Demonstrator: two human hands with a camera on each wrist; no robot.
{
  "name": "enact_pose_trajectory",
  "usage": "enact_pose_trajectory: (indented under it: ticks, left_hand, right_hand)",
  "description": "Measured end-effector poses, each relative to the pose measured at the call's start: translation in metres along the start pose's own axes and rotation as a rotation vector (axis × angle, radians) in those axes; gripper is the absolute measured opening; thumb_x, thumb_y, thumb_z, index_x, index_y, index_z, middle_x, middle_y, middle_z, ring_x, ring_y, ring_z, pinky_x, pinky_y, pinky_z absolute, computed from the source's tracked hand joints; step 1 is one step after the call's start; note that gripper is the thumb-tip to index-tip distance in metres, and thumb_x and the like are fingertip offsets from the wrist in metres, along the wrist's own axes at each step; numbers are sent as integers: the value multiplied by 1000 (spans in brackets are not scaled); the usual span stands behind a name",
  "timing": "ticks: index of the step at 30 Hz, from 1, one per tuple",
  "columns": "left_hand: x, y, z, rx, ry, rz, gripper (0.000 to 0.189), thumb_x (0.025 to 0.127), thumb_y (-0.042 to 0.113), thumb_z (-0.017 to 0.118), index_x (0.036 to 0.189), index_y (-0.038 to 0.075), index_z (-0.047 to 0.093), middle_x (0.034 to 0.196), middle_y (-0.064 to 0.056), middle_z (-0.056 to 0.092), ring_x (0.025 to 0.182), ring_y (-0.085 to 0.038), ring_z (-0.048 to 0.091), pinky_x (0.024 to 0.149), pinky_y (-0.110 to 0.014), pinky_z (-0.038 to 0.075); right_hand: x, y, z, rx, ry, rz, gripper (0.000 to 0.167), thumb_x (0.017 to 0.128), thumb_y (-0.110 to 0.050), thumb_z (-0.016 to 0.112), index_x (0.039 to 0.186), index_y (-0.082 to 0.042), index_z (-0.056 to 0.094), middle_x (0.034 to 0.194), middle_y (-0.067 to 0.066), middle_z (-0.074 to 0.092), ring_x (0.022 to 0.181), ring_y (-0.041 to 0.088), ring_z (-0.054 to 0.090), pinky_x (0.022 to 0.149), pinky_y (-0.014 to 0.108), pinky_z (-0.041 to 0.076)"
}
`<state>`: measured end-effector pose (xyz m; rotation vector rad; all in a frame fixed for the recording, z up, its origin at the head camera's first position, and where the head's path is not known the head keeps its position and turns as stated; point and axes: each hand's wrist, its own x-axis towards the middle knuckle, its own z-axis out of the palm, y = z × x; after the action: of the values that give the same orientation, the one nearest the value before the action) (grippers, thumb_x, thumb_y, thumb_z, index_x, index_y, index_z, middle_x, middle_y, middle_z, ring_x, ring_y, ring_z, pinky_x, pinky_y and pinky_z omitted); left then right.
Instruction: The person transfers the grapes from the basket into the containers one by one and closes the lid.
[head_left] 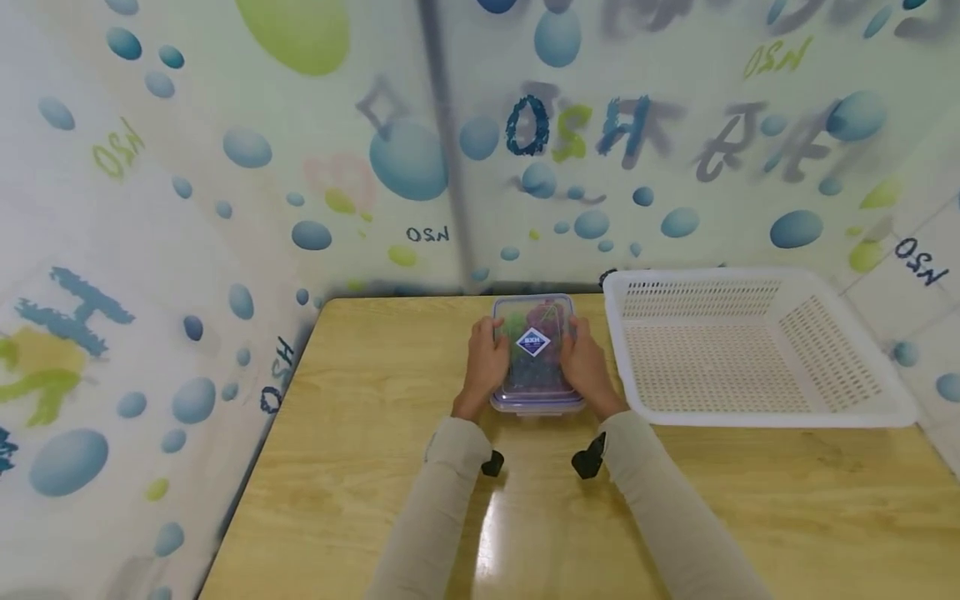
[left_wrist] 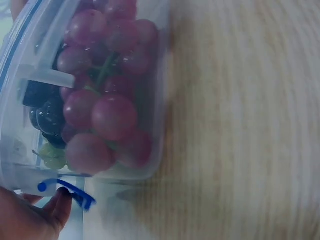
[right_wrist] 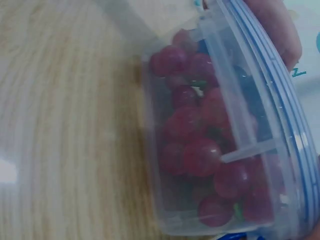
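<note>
A clear plastic food container [head_left: 536, 396] with a blue-edged lid and a diamond label stands on the table. Red grapes [left_wrist: 102, 115] show through its front wall, with dark and green fruit farther in. My left hand [head_left: 487, 358] grips the container's left side, thumb at the lid. Its fingers [left_wrist: 62, 205] touch a blue side latch [left_wrist: 75, 192] that stands out from the wall. On the opposite side my right hand [head_left: 587, 362] holds the lid's edge; part of that hand [right_wrist: 275, 30] shows beyond the lid. The right fingertips are mostly hidden.
A white perforated plastic basket [head_left: 750, 421] stands at the right, close to my right hand. Beneath everything is a wood-grain table [head_left: 360, 467]; its back edge meets a patterned wall covering [head_left: 420, 258]. Dark wrist devices [head_left: 588, 458] sit at both cuffs.
</note>
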<state>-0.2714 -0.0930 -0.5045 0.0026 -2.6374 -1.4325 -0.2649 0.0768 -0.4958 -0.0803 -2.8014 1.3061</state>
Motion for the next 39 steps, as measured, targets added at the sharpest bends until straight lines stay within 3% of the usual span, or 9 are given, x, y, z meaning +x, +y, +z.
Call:
enact_pose_trajectory:
  ticks: [5, 8, 12, 16, 21, 26, 31, 39]
  left_hand:
    - [0, 2, 1, 6, 5, -23, 29, 103, 14, 41, 130, 6, 50, 146, -16, 43, 134, -34, 41, 112, -50, 35]
    - [-2, 2, 2, -28, -6, -60, 36, 104, 16, 41, 138, 8, 46, 150, -19, 37, 138, -36, 39, 114, -51, 33]
    - [-2, 4, 1, -102, -20, -128, 55, 104, 21, 41, 156, 13, 27, 155, -24, 32, 143, -38, 33, 118, -51, 28]
    - [-3, 2, 3, -136, -40, -234, 67, 104, 29, 43, 161, 17, 10, 157, -24, 33, 145, -38, 32, 119, -50, 26]
    - [-5, -1, 3, -148, -23, -312, 70, 102, 34, 47, 159, 10, 14, 152, -28, 39, 141, -41, 37, 116, -51, 31]
    - [-3, 6, -4, -129, -1, -356, 71, 100, 37, 51, 156, 5, 20, 151, -29, 37, 140, -41, 38, 115, -52, 33]
    - [-4, 9, -10, -108, 14, -387, 74, 97, 36, 57, 153, 0, 25, 147, -30, 38, 136, -42, 42, 113, -52, 36]
    - [-5, 12, -12, -96, -64, -407, 67, 102, 38, 51, 151, -4, 32, 148, -28, 42, 136, -39, 45, 112, -50, 39]
  right_hand:
    - [0, 0, -2, 22, -5, 16, 44, 107, -21, 35, 146, -2, 33, 139, 32, 51, 119, 46, 57, 101, 57, 44]
    - [-1, -1, -2, 51, -26, 90, 50, 107, -27, 34, 150, -5, 25, 129, 34, 56, 111, 46, 59, 96, 57, 45]
    - [0, -2, -2, 93, -57, 196, 58, 107, -34, 32, 154, -5, 14, 123, 38, 56, 111, 45, 58, 97, 57, 44]
    - [-1, -1, -3, 145, -86, 245, 61, 107, -36, 31, 155, -3, 11, 136, 36, 49, 125, 43, 51, 107, 55, 39]
    - [-4, 1, -2, 170, -94, 274, 63, 107, -37, 32, 155, -3, 11, 143, 32, 43, 132, 41, 46, 110, 55, 36]
    - [-4, -4, -1, 115, -12, 270, 63, 106, -39, 37, 155, -4, 17, 142, 30, 43, 128, 42, 48, 105, 58, 40]
    - [-6, -10, -2, 65, 13, 278, 67, 105, -38, 40, 156, -4, 14, 146, 28, 33, 132, 42, 42, 109, 59, 36]
    - [-6, -13, -6, 24, -10, 294, 72, 105, -39, 40, 157, 1, 12, 154, 29, 25, 140, 44, 35, 114, 58, 31]
